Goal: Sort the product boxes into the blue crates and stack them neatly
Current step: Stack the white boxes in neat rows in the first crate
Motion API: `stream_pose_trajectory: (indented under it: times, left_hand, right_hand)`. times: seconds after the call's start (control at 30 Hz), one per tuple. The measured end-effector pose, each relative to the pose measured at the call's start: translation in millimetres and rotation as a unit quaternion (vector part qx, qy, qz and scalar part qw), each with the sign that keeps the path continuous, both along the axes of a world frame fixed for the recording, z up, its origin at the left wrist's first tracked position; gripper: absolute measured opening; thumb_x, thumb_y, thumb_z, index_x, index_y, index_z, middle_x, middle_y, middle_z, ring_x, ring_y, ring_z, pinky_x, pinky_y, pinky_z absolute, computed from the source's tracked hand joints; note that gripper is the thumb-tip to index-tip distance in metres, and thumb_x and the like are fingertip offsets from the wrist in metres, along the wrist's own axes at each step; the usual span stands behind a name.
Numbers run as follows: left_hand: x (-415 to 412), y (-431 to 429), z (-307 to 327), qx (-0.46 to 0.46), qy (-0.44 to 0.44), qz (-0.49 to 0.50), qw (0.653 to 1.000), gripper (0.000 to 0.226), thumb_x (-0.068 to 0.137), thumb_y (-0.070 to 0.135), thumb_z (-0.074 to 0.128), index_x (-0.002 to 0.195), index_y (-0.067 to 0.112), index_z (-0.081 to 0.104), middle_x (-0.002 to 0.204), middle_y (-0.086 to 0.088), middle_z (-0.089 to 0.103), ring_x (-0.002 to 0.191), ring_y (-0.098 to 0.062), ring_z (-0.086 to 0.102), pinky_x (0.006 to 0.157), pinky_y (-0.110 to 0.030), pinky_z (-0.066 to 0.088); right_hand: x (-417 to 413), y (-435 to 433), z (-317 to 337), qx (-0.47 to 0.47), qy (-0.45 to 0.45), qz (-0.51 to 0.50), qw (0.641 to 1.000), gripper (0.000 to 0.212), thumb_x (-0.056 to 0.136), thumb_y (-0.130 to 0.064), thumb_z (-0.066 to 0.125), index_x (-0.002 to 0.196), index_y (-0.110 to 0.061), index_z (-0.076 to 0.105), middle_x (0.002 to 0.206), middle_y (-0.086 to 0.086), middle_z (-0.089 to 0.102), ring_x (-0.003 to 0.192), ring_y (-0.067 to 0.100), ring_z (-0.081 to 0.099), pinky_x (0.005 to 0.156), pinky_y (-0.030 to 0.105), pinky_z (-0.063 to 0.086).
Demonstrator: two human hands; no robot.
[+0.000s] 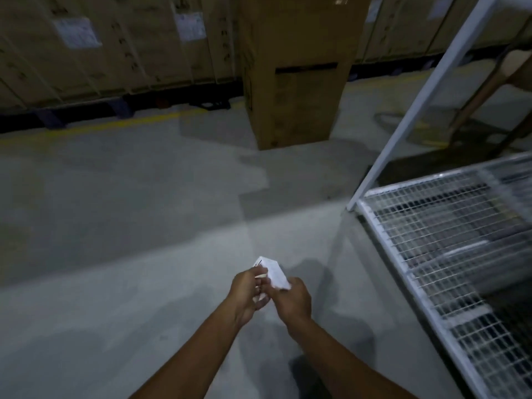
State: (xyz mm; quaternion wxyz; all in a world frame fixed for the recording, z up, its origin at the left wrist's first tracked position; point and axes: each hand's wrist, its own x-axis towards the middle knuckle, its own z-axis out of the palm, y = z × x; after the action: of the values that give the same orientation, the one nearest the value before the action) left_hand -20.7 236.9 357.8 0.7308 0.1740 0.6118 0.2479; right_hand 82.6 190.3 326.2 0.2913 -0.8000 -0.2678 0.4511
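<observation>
Box (pixel 274 273), small and white, sits in the air over the floor, low in the middle of the view, held between both hands and tilted so that its far end points up and away. The left hand (pixel 247 295) closes round the box's near left side, its fingers (pixel 260 276) curled over the edge, with more white showing under the palm; whether that is a second box or a flap of the same one cannot be told. The right hand (pixel 292 300) grips the box's lower right corner, its fingers wrapped under it and the back of the hand facing up. Both forearms are bare and reach in from the bottom edge. Under them lies a grey concrete floor (pixel 129 226), with dark shadows across it and a yellow line (pixel 95 126) running along its far side. To the right, near the hands but apart from them, stands a white wire-mesh cage (pixel 449 240) with a white post (pixel 417 105) rising at a slant from its corner; what lies under the mesh is too blurred to tell. Straight ahead, well apart from the hands, a tall brown carton (pixel 296 73) stands upright on the floor. Behind it a row of big strapped cartons (pixel 115 47) with white labels rests on dark pallets (pixel 51 116) along the back.
</observation>
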Motion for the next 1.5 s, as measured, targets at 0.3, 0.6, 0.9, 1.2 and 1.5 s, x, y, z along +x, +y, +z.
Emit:
stream_pose_trajectory:
  times: [0.3,0.6,0.9,1.2,1.5]
  left_hand:
    - [5,-44,326,0.13,-0.01,-0.012,0.991,0.018,0.087,0.015,0.06,0.098,0.003,0.069,0.08,-0.012,0.069,0.071,-0.022,0.064,0.065,-0.033,0.055]
    - [41,-150,501,0.226,-0.083,-0.078,0.967,0.065,0.071,0.051,0.073,0.126,0.022,0.054,0.117,-0.004,0.069,0.103,-0.028,0.069,0.078,-0.047,0.061]
    - [115,-234,516,0.259,-0.067,-0.163,0.95,0.06,0.079,0.048,0.074,0.128,0.033,0.042,0.125,0.001,0.059,0.109,-0.024,0.062,0.08,-0.043,0.06]
    - [282,-324,554,0.305,-0.172,-0.245,0.904,0.035,0.09,0.032,0.064,0.123,0.026,0.054,0.112,-0.017,0.069,0.097,-0.031,0.069,0.082,-0.049,0.058]
    - [488,-428,595,0.375,-0.225,-0.315,0.842,0.03,0.096,0.024,0.058,0.124,0.016,0.05,0.113,-0.013,0.07,0.092,-0.018,0.071,0.066,-0.029,0.058]
  right_hand:
    - [38,-56,318,0.189,-0.082,0.009,0.978,0.079,0.06,-0.058,0.077,0.128,-0.024,0.057,0.117,-0.008,0.066,0.102,0.009,0.065,0.087,0.036,0.057]
    - [32,-188,480,0.419,-0.447,0.015,0.79,0.073,0.065,-0.021,0.085,0.13,-0.015,0.052,0.126,0.006,0.051,0.115,0.022,0.048,0.097,0.033,0.048]
    - [76,-286,497,0.412,-0.483,-0.036,0.772,0.081,0.058,-0.015,0.083,0.133,-0.019,0.051,0.123,0.002,0.054,0.106,0.025,0.053,0.103,0.018,0.03]
    - [206,-363,539,0.429,-0.374,-0.298,0.767,0.065,0.053,-0.023,0.082,0.115,-0.019,0.062,0.106,-0.008,0.053,0.095,0.021,0.061,0.07,0.043,0.056]
    - [403,-482,599,0.417,-0.376,-0.343,0.753,0.063,0.065,-0.04,0.075,0.122,-0.018,0.06,0.114,-0.002,0.055,0.113,0.02,0.058,0.088,0.045,0.053]
